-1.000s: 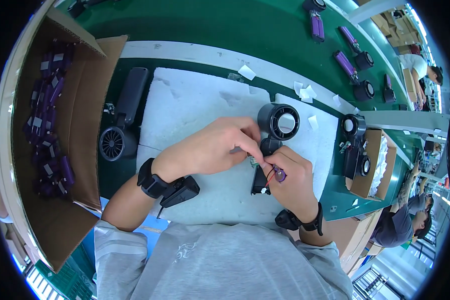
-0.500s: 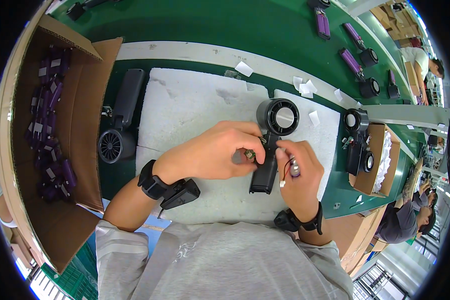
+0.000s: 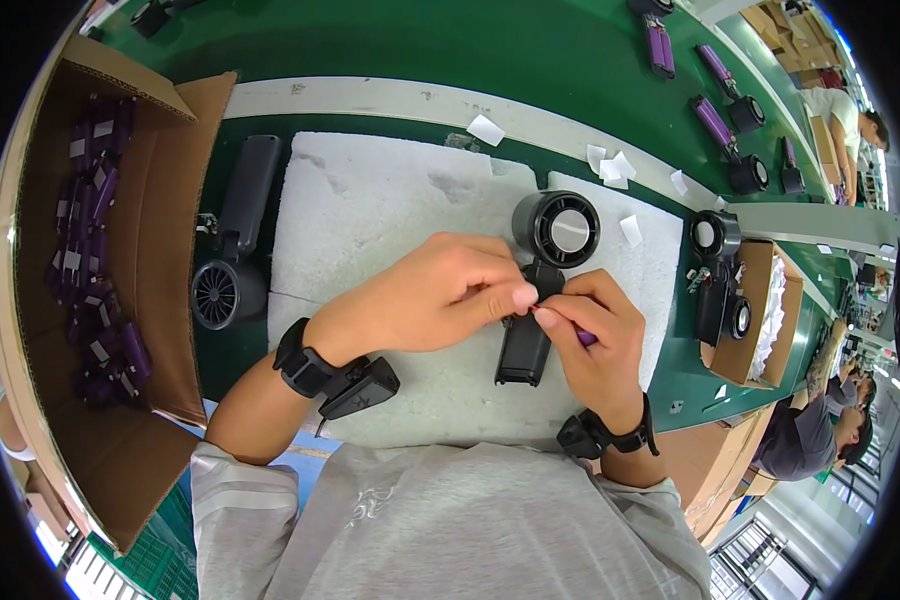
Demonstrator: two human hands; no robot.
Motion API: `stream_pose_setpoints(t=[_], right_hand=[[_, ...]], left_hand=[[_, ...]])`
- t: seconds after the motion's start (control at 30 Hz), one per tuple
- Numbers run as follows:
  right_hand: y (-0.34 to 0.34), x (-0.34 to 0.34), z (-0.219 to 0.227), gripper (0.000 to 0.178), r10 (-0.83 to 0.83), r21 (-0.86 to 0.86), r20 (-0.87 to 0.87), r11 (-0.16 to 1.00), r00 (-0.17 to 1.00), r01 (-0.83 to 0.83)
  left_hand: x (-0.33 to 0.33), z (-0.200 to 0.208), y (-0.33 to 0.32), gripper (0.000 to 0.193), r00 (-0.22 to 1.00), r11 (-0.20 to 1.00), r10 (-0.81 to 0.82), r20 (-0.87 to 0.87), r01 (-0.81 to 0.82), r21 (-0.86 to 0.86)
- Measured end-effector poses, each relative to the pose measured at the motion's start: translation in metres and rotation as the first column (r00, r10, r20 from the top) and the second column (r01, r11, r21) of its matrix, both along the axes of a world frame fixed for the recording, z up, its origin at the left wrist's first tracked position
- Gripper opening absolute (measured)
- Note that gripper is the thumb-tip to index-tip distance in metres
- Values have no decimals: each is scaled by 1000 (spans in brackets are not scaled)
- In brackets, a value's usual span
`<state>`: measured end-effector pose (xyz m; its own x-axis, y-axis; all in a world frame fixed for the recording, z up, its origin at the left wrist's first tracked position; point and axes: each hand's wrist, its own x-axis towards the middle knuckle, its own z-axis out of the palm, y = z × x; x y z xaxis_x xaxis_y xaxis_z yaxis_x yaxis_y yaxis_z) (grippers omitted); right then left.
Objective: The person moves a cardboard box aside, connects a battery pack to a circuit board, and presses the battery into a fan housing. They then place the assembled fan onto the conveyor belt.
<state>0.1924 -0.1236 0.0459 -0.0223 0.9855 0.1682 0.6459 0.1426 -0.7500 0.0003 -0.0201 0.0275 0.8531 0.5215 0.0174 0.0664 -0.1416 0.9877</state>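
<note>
A black handheld fan lies on the white foam pad (image 3: 370, 200), its round head (image 3: 558, 230) away from me and its handle (image 3: 523, 350) toward me. Above the handle, my left hand (image 3: 455, 295) pinches with thumb and forefinger; what it holds is hidden. My right hand (image 3: 602, 335) is closed around a purple battery (image 3: 587, 338), of which only a sliver shows. Its thumb and forefinger meet the left fingertips, where a speck of reddish wire appears between them.
A cardboard box (image 3: 160, 250) of purple battery packs stands at left. Beside it lies another black fan (image 3: 228, 293). Paper scraps (image 3: 615, 167) lie past the pad. More fan parts (image 3: 718, 270) and an open carton (image 3: 760, 320) are at right; people sit beyond.
Both hands have drawn together over the handle, fingertips now meeting. The small green circuit board at my left fingers and the dangling wire with white connector at my right are now hidden.
</note>
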Motion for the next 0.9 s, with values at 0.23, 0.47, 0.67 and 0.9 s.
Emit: stream_pose_setpoints(t=[0.23,0.47,0.67,0.9], right_hand=[[1,0,-4,7,-29,-68,-107,997,994,22],[0,-1,-1,10,-83,32,-55,996,995,85],[0,0,-6,12,-13,-43,-107,999,994,9],[0,0,-3,11,-1,-145,-114,989,994,-15]], left_hand=[[3,-3,-2,29,999,950,45,22,-36,-310],[3,1,-3,17,997,890,72,-37,-81,-448],[1,-2,-3,9,998,954,55,4,-52,-295],[0,3,0,19,1000,996,-8,-30,10,84]])
